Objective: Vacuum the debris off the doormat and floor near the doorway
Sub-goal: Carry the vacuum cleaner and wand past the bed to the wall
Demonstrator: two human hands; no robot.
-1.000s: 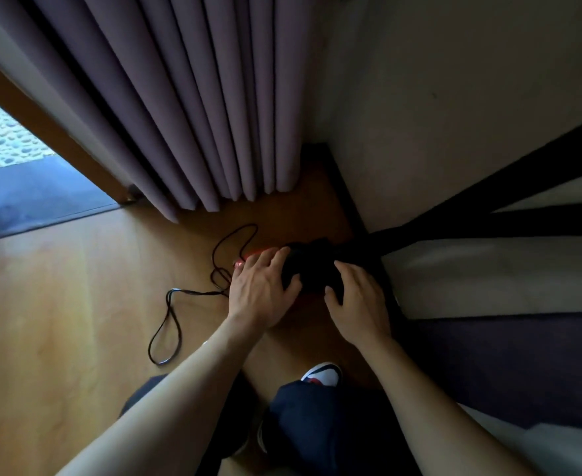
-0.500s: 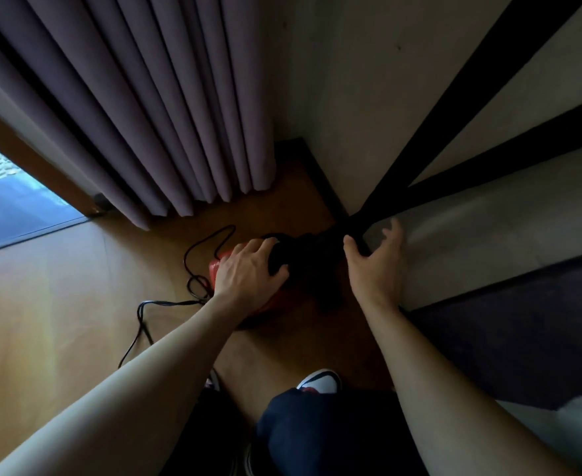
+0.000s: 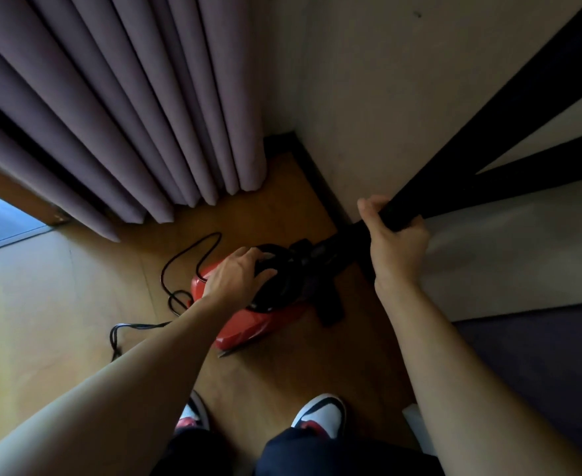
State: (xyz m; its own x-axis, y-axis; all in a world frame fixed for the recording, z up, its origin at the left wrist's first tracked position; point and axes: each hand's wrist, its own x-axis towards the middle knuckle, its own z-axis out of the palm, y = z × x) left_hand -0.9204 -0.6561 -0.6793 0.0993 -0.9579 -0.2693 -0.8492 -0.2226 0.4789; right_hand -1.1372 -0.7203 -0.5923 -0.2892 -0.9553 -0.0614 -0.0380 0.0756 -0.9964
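Since earlier, closed right hand (image 3: 397, 245) round black wand (image 3: 430, 187), fingers spread before. Gripping red vacuum (image 3: 265, 324) top with left hand (image 3: 238, 273). Setting up; next, lift, carry left to doorway (image 3: 4, 214).

The left hand (image 3: 236, 274) hides part of the red vacuum (image 3: 258, 326). Its black tube (image 3: 433, 185) runs off the top right edge, and the left arm (image 3: 145, 365) covers some cord (image 3: 183, 266)
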